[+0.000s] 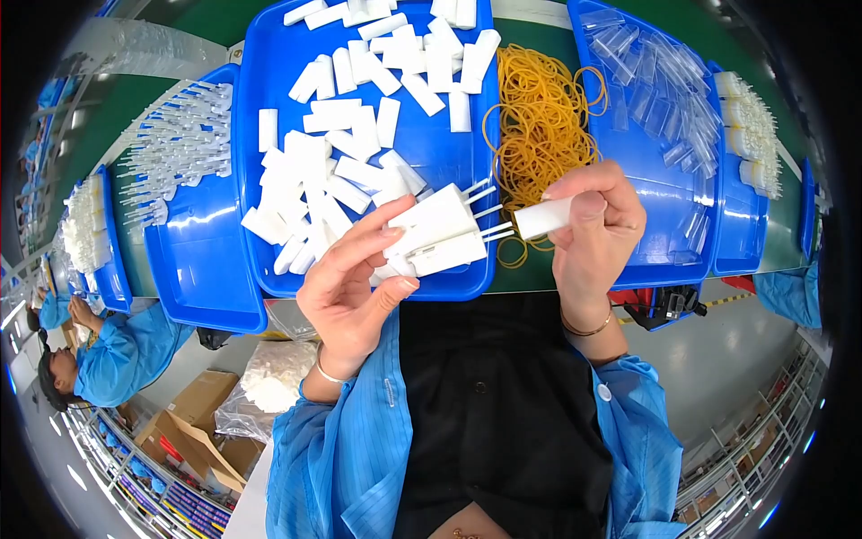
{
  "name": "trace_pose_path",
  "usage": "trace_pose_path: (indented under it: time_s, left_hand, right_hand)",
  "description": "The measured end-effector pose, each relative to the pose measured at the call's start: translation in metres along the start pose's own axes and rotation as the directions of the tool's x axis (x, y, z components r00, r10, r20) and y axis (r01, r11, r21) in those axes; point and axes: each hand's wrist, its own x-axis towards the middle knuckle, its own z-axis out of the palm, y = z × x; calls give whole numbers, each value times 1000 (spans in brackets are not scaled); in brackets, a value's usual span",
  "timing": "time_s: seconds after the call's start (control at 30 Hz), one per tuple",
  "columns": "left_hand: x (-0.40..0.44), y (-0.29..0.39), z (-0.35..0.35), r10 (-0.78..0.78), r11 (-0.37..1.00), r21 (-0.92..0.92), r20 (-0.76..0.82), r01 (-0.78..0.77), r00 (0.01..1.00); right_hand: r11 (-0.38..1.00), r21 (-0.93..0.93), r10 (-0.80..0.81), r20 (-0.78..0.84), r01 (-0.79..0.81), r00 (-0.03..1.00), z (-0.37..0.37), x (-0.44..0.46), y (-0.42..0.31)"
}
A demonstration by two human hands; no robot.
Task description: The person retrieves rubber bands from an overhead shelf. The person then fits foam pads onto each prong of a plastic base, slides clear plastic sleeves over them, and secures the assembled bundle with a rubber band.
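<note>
My left hand (355,278) is closed around a bundle of white plastic pieces (435,232), from which several thin white prongs point right. In my right hand (597,225) a single white piece (544,217) is pinched between thumb and fingers, its dark-edged end facing the prongs. The tips of the lower prongs are very near that end; whether they touch it I cannot tell. Behind the hands, a blue tray (256,162) holds a heap of loose white pieces (359,135). Yellow rubber bands (543,117) are piled just beyond my right hand.
On the right, a blue tray (628,198) holds clear plastic pieces (660,85); white parts (750,130) lie farther right. Thin white parts (184,139) fill a blue tray (202,242) on the left. A person in blue (126,355) is at the far left, near cardboard boxes (197,431).
</note>
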Motion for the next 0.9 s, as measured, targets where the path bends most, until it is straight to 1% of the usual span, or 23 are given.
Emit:
trace_pose_path:
  time_s: [0.07,0.17,0.27,0.37,0.47,0.57,0.6,0.67,0.73,0.83,0.87,0.9]
  left_hand:
    - [1,-1,0,16,1000,15,23,-16,1000]
    - [2,-2,1,44,995,87,39,-48,998]
    - [2,-3,-1,49,994,100,31,-52,998]
    - [2,-3,-2,53,995,84,7,-53,999]
    - [0,-4,-5,34,995,92,11,-35,999]
    - [0,-5,-6,51,990,134,-5,-50,999]
    - [1,-5,-4,43,993,111,-29,-39,999]
    - [2,-3,1,25,998,66,-78,-20,997]
    - [2,-2,0,28,997,73,-81,-22,996]
    - [1,-2,-5,36,993,117,-57,-29,998]
    - [1,-2,-6,39,990,137,-44,-32,998]
    - [1,-2,-5,38,991,134,-64,-29,997]
  right_hand:
    - [1000,-21,-20,-34,19,999,3,-1,1]
    - [1000,-16,3,-3,-3,1000,3,-3,4]
    - [998,56,24,-64,-20,998,8,-1,6]
    - [991,120,61,-37,-56,997,3,1,6]
    - [998,7,63,-23,-63,998,9,-1,2]
    - [998,13,63,57,-64,996,15,-6,2]
    - [994,40,99,98,-103,990,16,-7,1]
    - [998,-48,50,121,-45,991,20,-8,2]
    - [994,-110,-4,138,19,990,22,-7,3]
    - [901,-374,-151,205,220,967,15,2,7]
    - [888,-395,-159,212,234,964,14,2,6]
    - [875,-416,-167,219,247,961,14,2,5]
